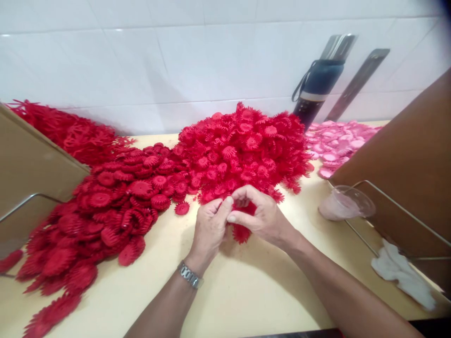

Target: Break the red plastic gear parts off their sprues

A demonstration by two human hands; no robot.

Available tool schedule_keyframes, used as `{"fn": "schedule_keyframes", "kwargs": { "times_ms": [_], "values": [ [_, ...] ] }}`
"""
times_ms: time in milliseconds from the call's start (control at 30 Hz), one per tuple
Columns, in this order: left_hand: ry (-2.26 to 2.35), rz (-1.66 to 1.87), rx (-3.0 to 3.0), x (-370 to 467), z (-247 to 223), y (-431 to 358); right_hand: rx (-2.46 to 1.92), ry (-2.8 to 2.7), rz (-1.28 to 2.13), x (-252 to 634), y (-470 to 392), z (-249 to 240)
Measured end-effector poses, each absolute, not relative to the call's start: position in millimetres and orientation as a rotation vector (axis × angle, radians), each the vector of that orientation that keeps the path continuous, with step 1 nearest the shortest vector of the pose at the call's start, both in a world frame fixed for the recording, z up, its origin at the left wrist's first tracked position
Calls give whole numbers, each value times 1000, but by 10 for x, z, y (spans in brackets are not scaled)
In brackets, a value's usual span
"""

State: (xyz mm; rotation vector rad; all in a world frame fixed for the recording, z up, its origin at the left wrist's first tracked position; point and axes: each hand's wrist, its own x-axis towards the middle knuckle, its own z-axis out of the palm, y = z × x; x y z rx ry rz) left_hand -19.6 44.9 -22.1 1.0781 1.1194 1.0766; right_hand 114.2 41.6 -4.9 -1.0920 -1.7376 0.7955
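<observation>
Left hand (pixel 208 230) and right hand (pixel 266 218) meet, fingers (pixel 224 210) bunched, can't tell if clamped; red flower pile (pixel 243 150) just beyond on bench (pixel 225 300), presumably for reach

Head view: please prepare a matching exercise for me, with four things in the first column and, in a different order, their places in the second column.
Column 1
1. Left hand
2. Dark blue bottle
3. Clear cup
4. Metal watch

Column 2
A. Beside the brown panel
B. Around the left wrist
C. With fingertips close to those of the right hand
D. Near the tiled wall

Right pairs: 1-C, 2-D, 3-A, 4-B
</observation>
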Motion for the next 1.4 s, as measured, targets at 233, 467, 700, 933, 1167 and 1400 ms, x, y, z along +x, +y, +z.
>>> {"fn": "schedule_keyframes", "kwargs": {
  "times_ms": [233,467,700,933,1167,1400],
  "values": [
    [986,953,1098,-220,-187,422,-869,-1617,1380,1189,435,-22],
    [928,863,1080,-255,-127,436,-740,-1624,1532,1273,440,53],
    [957,872,1101,-236,-144,434,-866,-1851,1230,1284,434,19],
    [917,849,1058,-191,-147,430,-887,-2057,241,1261,499,-109],
    [896,803,1199,-173,-129,404,-1213,-1793,375,1191,444,-95],
    [926,942,995,-183,-54,409,-1453,-1676,61,1484,624,-112]
  ]
}}
